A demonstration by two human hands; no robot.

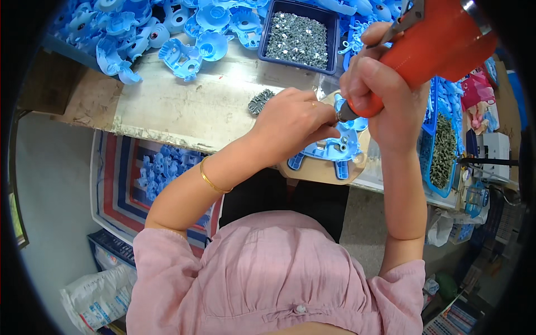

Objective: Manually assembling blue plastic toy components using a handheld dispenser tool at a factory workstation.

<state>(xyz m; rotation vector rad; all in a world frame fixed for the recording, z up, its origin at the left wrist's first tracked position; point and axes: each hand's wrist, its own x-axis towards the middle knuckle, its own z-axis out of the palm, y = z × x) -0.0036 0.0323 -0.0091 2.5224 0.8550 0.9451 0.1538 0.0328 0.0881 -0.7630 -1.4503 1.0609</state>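
My right hand [391, 106] is wrapped round an orange electric screwdriver [427, 47], its body slanting up to the right and its dark bit end pointing down to the left. At that tip, my left hand [290, 120] has its fingers bent together in a pinch. What they hold, if anything, is hidden. Beneath both hands a light-blue plastic housing [349, 146] lies on a tan round-cornered board [357, 170], with two darker blue pieces [341, 169] at its near side. A small heap of grey metal screws [260, 103] sits just left of my left hand.
A dark blue tray [261, 47] of small metal parts stands at the back. Blue plastic shells [212, 46] are piled at back left. On the right is a blue basket [429, 177] of greenish-grey parts. A striped bag [114, 184] with blue pieces lies below the table's left edge.
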